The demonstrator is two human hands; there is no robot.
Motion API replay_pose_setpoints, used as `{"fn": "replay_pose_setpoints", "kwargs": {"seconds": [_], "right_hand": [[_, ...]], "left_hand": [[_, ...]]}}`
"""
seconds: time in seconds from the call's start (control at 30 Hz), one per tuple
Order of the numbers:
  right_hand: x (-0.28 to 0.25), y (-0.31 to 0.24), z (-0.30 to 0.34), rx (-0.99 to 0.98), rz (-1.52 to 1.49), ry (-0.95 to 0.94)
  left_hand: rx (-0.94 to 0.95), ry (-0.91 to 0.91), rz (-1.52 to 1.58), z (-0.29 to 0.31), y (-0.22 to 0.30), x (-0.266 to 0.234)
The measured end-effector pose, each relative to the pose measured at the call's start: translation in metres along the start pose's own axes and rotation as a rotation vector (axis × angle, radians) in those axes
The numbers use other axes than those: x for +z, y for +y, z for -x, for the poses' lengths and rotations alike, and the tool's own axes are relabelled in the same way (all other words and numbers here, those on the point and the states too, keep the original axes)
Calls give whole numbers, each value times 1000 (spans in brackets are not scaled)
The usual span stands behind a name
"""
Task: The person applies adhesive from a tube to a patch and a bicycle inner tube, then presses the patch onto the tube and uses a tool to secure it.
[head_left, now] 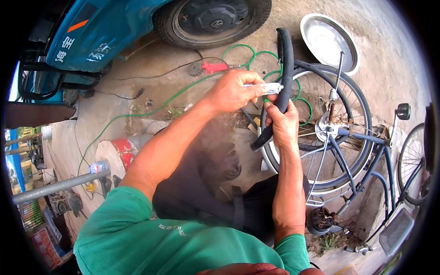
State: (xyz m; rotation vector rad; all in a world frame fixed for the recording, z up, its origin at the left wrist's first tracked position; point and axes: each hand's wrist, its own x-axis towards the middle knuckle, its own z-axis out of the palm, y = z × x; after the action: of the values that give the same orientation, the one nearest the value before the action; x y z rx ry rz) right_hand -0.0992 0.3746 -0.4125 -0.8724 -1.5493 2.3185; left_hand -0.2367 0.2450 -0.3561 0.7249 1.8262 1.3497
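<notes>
My left hand (233, 90) is closed around a small white squeeze tube (271, 88), whose nozzle end meets the side of a black bicycle inner tube (286, 52). My right hand (285, 123) grips that inner tube from below, its thumb pressed near a small green spot. One end of the held stretch points up and away; another part hangs down past my right hand. Just behind lies the spoked bicycle wheel (368, 114) with its tire. What the fingers of my right hand do behind the rubber is hidden.
The blue bicycle frame (350, 173) lies on its side at the right. A metal basin (306, 24) sits beyond the wheel. A green hose (137, 114) and a red-handled tool (214, 67) lie on the ground. A blue vehicle (107, 27) stands at far left.
</notes>
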Motion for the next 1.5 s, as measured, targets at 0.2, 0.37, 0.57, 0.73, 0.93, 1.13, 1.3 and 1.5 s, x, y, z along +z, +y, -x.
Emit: {"fn": "replay_pose_setpoints", "kwargs": {"seconds": [0.2, 0.37, 0.57, 0.73, 0.93, 1.13, 1.3, 1.5], "right_hand": [[5, 0, 4, 5, 53, -20], [8, -4, 4, 20, 116, -21], [8, -3, 5, 19, 166, -31], [9, -5, 5, 22, 156, -37], [9, -6, 4, 36, 143, -54], [8, -5, 3, 45, 146, -55], [8, -6, 2, 54, 140, -53], [5, -4, 0, 50, 149, -50]], "left_hand": [[-9, -12, -68, 2, 6, -3], [84, 14, -78, 0, -7, -5], [70, 20, -107, 2, -5, -6], [18, 59, -168, -2, -10, -9], [32, 69, -209, -4, -11, -12], [34, 89, -255, -5, -7, -14], [-15, 52, -278, -3, -3, -14], [-42, 26, -271, -2, -1, -10]]}}
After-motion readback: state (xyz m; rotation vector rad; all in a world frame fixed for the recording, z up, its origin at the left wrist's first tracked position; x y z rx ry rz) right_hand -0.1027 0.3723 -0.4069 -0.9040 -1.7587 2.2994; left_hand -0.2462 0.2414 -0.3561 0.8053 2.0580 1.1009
